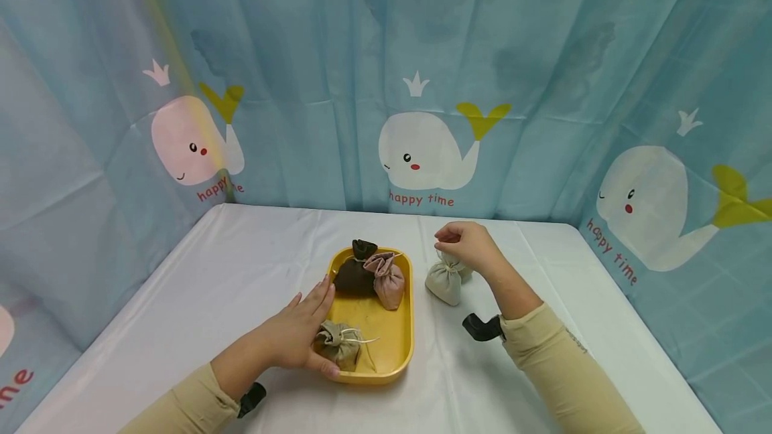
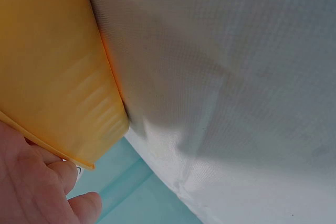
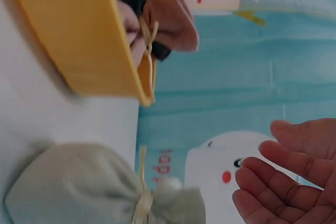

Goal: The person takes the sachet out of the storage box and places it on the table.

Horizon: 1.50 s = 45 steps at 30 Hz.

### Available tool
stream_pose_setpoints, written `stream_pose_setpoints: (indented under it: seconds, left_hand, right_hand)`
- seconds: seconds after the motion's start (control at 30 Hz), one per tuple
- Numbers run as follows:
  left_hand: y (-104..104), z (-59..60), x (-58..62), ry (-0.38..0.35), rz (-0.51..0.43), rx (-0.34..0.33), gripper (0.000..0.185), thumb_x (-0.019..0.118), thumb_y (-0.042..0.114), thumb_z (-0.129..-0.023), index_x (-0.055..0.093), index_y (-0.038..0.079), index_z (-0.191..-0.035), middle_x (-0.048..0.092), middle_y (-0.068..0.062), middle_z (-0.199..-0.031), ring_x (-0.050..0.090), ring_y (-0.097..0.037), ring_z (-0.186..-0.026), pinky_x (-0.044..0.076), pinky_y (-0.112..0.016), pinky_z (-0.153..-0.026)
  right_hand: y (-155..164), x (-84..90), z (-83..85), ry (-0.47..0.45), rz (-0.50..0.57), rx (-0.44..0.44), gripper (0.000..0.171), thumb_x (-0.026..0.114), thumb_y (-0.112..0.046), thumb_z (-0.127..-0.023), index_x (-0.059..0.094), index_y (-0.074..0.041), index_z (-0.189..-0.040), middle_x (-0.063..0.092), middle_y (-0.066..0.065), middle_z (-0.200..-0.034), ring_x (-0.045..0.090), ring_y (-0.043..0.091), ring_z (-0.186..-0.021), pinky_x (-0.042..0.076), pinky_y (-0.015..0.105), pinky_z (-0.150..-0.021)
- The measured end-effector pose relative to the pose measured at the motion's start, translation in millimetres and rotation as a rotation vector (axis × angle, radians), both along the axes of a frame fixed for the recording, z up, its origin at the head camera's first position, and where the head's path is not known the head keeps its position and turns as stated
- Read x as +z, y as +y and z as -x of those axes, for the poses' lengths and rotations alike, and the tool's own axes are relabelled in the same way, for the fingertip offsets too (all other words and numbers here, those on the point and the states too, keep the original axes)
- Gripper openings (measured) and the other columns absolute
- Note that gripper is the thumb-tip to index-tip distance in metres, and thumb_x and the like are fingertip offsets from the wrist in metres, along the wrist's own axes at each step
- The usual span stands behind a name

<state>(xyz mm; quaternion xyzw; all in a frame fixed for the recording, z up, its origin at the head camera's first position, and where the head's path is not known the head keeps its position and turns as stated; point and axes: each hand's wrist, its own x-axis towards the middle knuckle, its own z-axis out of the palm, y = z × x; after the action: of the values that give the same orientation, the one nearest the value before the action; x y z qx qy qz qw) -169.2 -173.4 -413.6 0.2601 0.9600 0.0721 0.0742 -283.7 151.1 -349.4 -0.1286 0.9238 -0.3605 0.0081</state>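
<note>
A yellow tray on the white table holds a dark brown pouch, a pink pouch and an olive pouch. My left hand lies against the tray's left rim with its fingers straight and its thumb at the front corner beside the olive pouch. The left wrist view shows the tray wall close above my fingers. A pale grey-green pouch stands on the table right of the tray. My right hand hovers just over its tied neck. In the right wrist view those fingers are loosely curled, apart from the pouch.
A white cloth covers the table, with bare stretches left and right of the tray. Blue curtains printed with white whales close in the back and both sides. Black camera mounts sit on both wrists.
</note>
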Motion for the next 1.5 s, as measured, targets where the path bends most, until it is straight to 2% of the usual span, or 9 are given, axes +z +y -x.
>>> stream_pose_setpoints:
  seconds: [0.33, 0.53, 0.7, 0.87, 0.97, 1.13, 1.5]
  left_hand:
    - [-1, 1.5, -2.8, -0.007, 0.007, 0.004, 0.133, 0.047, 0.087, -0.053, 0.004, 0.003, -0.146, -0.005, -0.015, -0.152, 0.004, -0.026, -0.139, 0.015, -0.054, -0.107]
    - [-1, 1.1, -1.8, -0.021, 0.007, 0.009, 0.133, 0.047, 0.087, -0.053, 0.004, 0.003, -0.146, -0.006, -0.014, -0.153, 0.003, -0.026, -0.139, 0.014, -0.053, -0.108]
    - [0, 1.0, -0.7, -0.018, -0.002, 0.008, 0.132, 0.047, 0.087, -0.053, 0.004, 0.003, -0.147, -0.005, -0.015, -0.152, 0.004, -0.027, -0.139, 0.015, -0.054, -0.107]
    - [0, 0.7, -1.1, -0.008, 0.002, 0.005, 0.133, 0.047, 0.088, -0.053, 0.004, 0.003, -0.146, -0.004, -0.015, -0.152, 0.003, -0.026, -0.139, 0.015, -0.054, -0.107]
    - [0, 0.0, -1.3, -0.004, 0.0, 0.005, 0.133, 0.047, 0.088, -0.053, 0.005, 0.002, -0.146, -0.004, -0.016, -0.152, 0.004, -0.026, -0.139, 0.015, -0.054, -0.107]
    - [0, -0.8, -1.4, -0.003, -0.005, 0.007, 0.133, 0.048, 0.087, -0.053, 0.005, 0.002, -0.146, -0.004, -0.016, -0.152, 0.004, -0.027, -0.139, 0.015, -0.054, -0.107]
    - [0, -0.2, -0.9, -0.006, -0.014, 0.003, 0.133, 0.048, 0.087, -0.053, 0.005, 0.002, -0.146, -0.005, -0.016, -0.152, 0.004, -0.027, -0.139, 0.015, -0.054, -0.107]
  right_hand:
    - [-39, 0.9, 1.9, 0.026, -0.047, 0.113, 0.015, 0.068, -0.017, -0.083, 0.068, -0.01, -0.097, 0.067, 0.0, -0.09, 0.061, 0.015, -0.084, 0.052, 0.03, -0.075]
    - [-55, -5.1, 6.4, 0.0, -0.111, 0.158, 0.016, 0.068, -0.015, -0.082, 0.069, -0.011, -0.098, 0.066, 0.0, -0.091, 0.06, 0.014, -0.085, 0.051, 0.03, -0.074]
    - [-65, -14.3, 12.1, 0.005, -0.156, 0.25, 0.019, 0.068, -0.008, -0.08, 0.069, -0.009, -0.099, 0.067, 0.002, -0.092, 0.06, 0.015, -0.084, 0.051, 0.029, -0.072]
    - [-71, -21.9, 14.4, 0.036, -0.188, 0.322, 0.018, 0.069, -0.005, -0.077, 0.07, -0.011, -0.094, 0.066, -0.001, -0.085, 0.058, 0.013, -0.078, 0.049, 0.026, -0.067]
    - [-75, -22.8, 13.8, 0.075, -0.201, 0.347, 0.012, 0.069, -0.006, -0.077, 0.069, -0.01, -0.088, 0.064, -0.002, -0.078, 0.055, 0.012, -0.071, 0.046, 0.025, -0.061]
    - [-79, -21.2, 11.8, 0.141, -0.244, 0.346, 0.002, 0.068, -0.01, -0.08, 0.069, -0.01, -0.08, 0.064, -0.003, -0.072, 0.052, 0.01, -0.065, 0.043, 0.022, -0.057]
    - [-76, -20.5, 11.8, 0.159, -0.229, 0.247, 0.01, 0.065, -0.013, -0.083, 0.071, -0.015, -0.075, 0.065, -0.006, -0.073, 0.055, 0.007, -0.067, 0.046, 0.022, -0.059]
